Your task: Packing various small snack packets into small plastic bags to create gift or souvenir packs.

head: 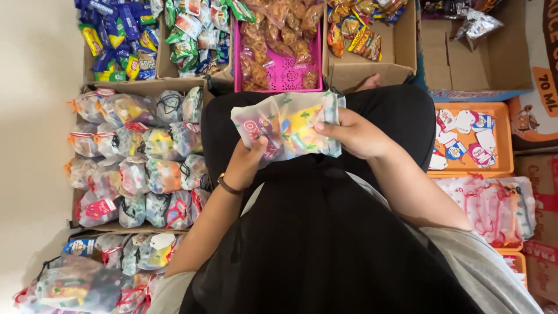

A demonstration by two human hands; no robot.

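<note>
Person seated w/ a filled translucent snack pouch (288, 125) over the lap, left hand (247, 163) gripping its lower corner, right hand (354, 135) pinching its right edge; many finished pouches (136, 157) in the box at left; empty pouches (488, 206) remain at right, so work looks partway

Pouch (288, 125): sheer, matt mesh cloth over glossy wrappers. Basket (279, 75): smooth pink plastic. Boxes (401, 46): matt brown cardboard. Lap cloth (314, 232): matt black.
</note>
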